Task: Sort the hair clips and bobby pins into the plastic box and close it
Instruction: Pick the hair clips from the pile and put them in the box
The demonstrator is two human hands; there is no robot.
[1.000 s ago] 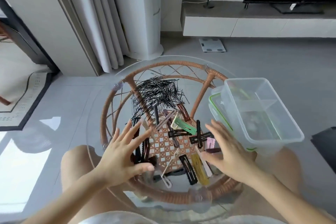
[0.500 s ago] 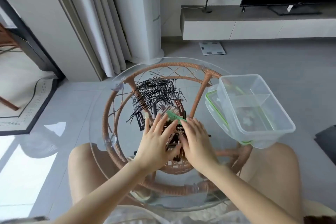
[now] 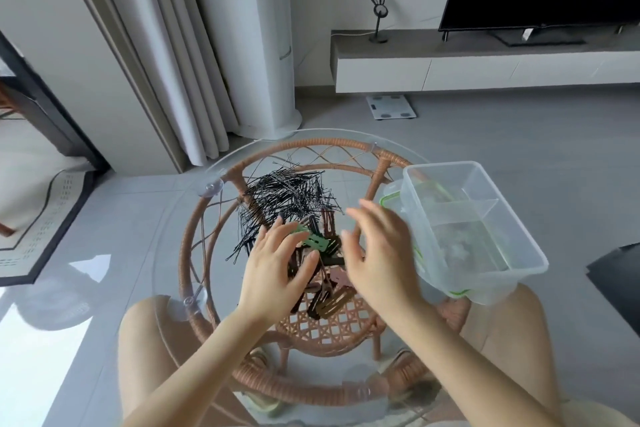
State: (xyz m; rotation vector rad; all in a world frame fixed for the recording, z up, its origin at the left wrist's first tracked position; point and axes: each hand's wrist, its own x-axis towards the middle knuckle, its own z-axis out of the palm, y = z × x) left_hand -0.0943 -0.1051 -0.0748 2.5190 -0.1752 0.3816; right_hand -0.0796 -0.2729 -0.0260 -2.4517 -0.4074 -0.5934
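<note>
Two hands are over the round glass desk [image 3: 221, 239]. The left hand [image 3: 273, 274] rests with straight, released fingers [image 3: 266, 238] on the gathered bunch of hair clips [image 3: 329, 298] at the desk's middle, with a green clip [image 3: 316, 241] just past its fingertips. The right hand [image 3: 381, 260] hovers just right of the bunch, blurred, its fingers [image 3: 372, 215] loosely spread and released. A heap of black bobby pins [image 3: 287, 194] lies on the far side of the clips, touching them. The clear plastic box [image 3: 512, 253] stands open at the desk's right edge, on its green-rimmed lid [image 3: 389, 199].
</note>
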